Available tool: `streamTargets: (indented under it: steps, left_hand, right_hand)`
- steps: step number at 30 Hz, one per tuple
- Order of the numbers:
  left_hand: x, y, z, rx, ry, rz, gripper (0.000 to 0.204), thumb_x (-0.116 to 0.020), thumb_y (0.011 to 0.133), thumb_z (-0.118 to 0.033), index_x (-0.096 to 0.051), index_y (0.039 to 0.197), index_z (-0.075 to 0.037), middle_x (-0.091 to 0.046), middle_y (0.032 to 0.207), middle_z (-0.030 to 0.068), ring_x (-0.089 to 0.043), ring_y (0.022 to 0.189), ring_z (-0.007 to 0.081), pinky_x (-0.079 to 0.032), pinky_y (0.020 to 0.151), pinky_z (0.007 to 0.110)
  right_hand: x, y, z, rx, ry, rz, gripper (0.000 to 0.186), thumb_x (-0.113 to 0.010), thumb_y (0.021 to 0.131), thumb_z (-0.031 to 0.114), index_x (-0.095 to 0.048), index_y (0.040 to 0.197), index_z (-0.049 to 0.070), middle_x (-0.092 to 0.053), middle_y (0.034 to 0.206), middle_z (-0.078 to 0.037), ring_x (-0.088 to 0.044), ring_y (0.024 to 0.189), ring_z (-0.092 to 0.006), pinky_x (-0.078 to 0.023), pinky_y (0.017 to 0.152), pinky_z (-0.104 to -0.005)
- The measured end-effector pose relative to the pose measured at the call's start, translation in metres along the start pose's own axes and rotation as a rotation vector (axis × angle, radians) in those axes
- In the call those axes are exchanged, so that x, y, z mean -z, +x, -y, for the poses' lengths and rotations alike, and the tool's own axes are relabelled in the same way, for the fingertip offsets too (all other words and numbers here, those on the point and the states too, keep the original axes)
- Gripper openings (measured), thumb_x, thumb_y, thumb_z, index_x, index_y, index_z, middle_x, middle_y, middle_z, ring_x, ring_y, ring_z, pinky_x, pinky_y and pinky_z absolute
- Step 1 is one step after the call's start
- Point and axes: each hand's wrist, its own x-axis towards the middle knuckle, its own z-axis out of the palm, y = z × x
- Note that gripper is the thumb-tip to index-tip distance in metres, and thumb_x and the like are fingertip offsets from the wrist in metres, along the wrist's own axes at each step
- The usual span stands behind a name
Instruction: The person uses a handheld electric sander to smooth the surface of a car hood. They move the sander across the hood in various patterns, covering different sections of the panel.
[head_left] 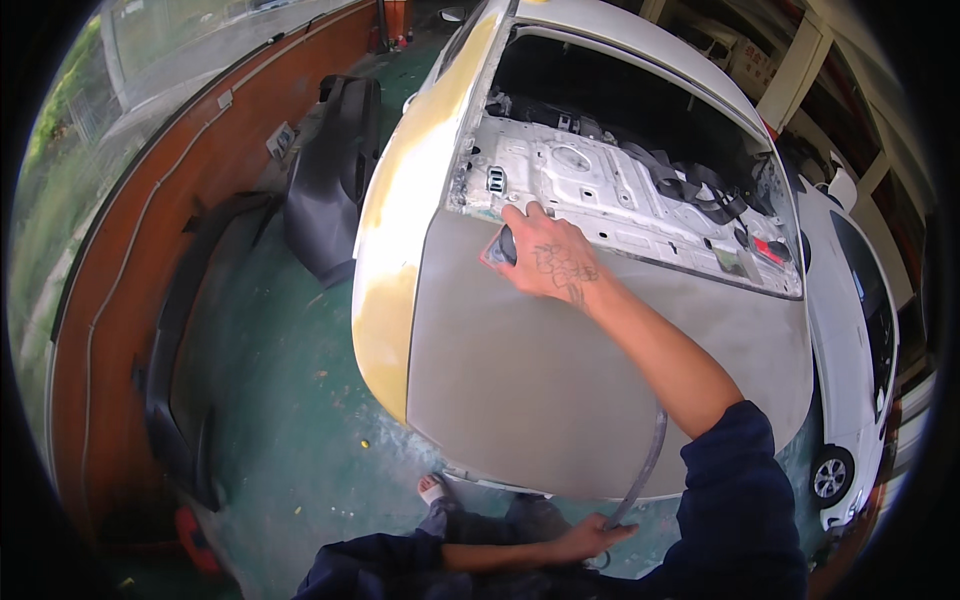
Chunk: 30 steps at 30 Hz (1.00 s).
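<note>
My right hand (545,258), tattooed on the back, grips a sanding tool (500,250), which rests at the upper left of the grey trunk lid (540,380), near the edge of the opening above it. My left hand (590,540) holds the grey hose (645,470) low down, beside the lid's lower edge. The car's left rear panel (380,350) shows patches of white and yellowish filler. Above the lid, the open rear window shows a bare white metal shelf (580,170) with dark straps lying on it.
Black bumpers (320,190) lie on the green floor (270,380) to the left, along an orange wall (130,260) below windows. A white car (845,320) stands close on the right. My sandalled foot (432,488) shows under the lid's near edge.
</note>
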Motion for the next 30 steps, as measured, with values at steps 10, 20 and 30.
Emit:
streamTargets:
  steps: [10,20,30]
  left_hand:
    - [0.017,-0.047,-0.068,-0.184,-0.015,-0.025,0.061,-0.063,0.106,-0.051,-0.047,0.064,-0.009,-0.034,0.06,-0.0052,-0.036,0.059,0.0066,-0.028,0.054,0.031]
    - [0.016,-0.038,-0.047,-0.361,-0.028,-0.079,0.054,-0.062,0.108,-0.042,-0.05,0.071,-0.006,-0.036,0.061,-0.0048,-0.036,0.058,0.0069,-0.031,0.054,0.031]
    - [0.02,-0.04,-0.06,-0.415,-0.149,-0.144,0.045,-0.063,0.108,-0.037,-0.059,0.078,-0.004,-0.035,0.065,-0.0078,-0.036,0.062,0.004,-0.03,0.056,0.028]
  right_hand:
    - [-0.008,0.038,0.056,0.067,-0.053,0.202,0.056,-0.08,0.085,0.033,-0.054,0.126,0.006,-0.063,0.113,-0.024,-0.071,0.099,-0.0463,-0.058,0.085,-0.053]
    - [-0.012,0.056,0.099,0.183,-0.091,0.354,0.06,-0.076,0.09,0.039,-0.052,0.129,0.001,-0.062,0.115,-0.029,-0.069,0.104,-0.048,-0.057,0.09,-0.0538]
    - [-0.008,0.089,0.077,0.093,-0.152,0.238,0.054,-0.077,0.089,0.033,-0.054,0.126,0.001,-0.065,0.111,-0.029,-0.072,0.098,-0.0483,-0.058,0.09,-0.0535]
